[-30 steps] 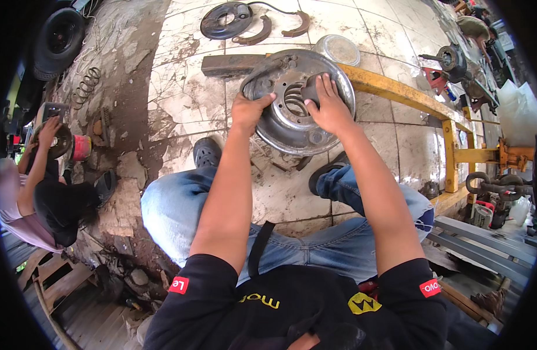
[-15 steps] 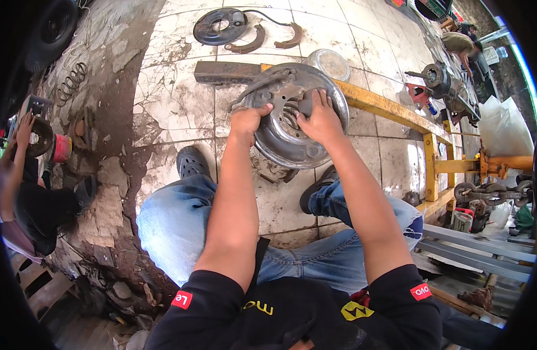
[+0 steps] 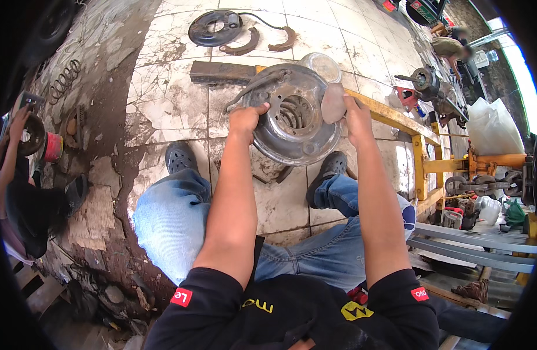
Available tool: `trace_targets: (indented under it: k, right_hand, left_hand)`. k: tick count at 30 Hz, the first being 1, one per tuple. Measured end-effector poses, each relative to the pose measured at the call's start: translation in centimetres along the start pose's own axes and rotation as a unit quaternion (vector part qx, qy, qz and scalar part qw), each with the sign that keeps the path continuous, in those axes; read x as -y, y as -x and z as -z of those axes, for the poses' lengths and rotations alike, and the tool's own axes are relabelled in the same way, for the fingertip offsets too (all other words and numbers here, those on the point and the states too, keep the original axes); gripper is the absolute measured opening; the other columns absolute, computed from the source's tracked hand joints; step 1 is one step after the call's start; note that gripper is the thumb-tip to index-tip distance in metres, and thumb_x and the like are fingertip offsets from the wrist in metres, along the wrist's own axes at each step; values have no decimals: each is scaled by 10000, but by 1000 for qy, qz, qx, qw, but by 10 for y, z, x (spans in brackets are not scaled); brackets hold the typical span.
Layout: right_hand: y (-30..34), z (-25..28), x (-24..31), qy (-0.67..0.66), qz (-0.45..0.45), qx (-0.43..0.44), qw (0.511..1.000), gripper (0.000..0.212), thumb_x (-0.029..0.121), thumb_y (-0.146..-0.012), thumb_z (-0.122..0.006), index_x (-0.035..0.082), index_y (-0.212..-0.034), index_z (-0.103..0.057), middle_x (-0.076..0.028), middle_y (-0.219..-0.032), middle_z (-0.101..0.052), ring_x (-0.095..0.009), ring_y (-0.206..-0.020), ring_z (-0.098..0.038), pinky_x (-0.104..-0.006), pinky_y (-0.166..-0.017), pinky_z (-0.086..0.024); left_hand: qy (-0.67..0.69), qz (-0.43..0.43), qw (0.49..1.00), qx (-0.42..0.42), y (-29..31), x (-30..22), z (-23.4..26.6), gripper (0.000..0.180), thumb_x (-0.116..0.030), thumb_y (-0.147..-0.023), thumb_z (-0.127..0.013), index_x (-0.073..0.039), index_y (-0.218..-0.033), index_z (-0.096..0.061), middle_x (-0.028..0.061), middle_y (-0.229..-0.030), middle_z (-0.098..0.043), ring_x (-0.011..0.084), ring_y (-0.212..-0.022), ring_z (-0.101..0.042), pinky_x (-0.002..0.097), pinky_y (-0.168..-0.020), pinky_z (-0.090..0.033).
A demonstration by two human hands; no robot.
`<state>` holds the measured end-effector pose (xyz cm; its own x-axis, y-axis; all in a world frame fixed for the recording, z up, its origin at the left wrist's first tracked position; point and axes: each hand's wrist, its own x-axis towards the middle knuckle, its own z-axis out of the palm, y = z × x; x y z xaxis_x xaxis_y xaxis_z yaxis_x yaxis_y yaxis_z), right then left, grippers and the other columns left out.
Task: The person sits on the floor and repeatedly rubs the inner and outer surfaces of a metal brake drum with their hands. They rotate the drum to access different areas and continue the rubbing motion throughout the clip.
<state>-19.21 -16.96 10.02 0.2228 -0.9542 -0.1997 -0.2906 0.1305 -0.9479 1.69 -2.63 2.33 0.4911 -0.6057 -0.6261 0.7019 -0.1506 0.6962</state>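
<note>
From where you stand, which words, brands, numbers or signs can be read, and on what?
I won't copy wording.
Left sleeve patch: red, white-lettered.
Right sleeve patch: red, white-lettered.
Black shirt: yellow letters and emblem.
Red container, left: too small to read.
Metal dish at the left hand: none legible.

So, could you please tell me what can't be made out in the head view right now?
Head view:
Left hand: fingertips hidden under the round metal plate.
Coil spring: only coils inside the plate's hole show; the plate hides the rest.
Yellow bar: a stretch is hidden by the plate.
Person at left: head cut off by the dark lens rim.
</note>
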Motion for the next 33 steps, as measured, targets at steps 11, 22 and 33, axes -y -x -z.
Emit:
trace_targets:
  k: [11, 22, 33]
  right_hand:
    - [25, -11, 7, 371, 115, 32, 921, 402, 433, -894, -648, 73, -1055, -723, -160, -983, -716, -363, -906, -677, -391, -821, -514]
    - [42, -40, -34, 534, 277, 70, 796, 506, 449, -808, -697, 104, -1175, -654, -182, -1467, -446, -383, -1322, -429, -544, -1047, -362]
    - [19, -42, -1, 386, 332, -96, 856, 421, 124, -897, -564, -45, -1279, -514, -208, -1044, -692, -405, -880, -676, -454, -759, -551]
  left_hand:
    - [-15, 15, 1000, 7, -2, 0, 0, 450, -121, -801, -800, 157, -1096, -604, 231, -1047, -675, 308, -874, -678, 430, -793, -541]
    - [-5, 13, 1000, 5, 7, -7, -4, 477, -140, -787, -816, 164, -1091, -609, 250, -1089, -664, 310, -957, -664, 423, -855, -520]
    - [-8, 9, 1000, 1, 3, -4, 0, 456, -104, -750, -830, 181, -1027, -607, 240, -1008, -680, 285, -848, -675, 388, -753, -538]
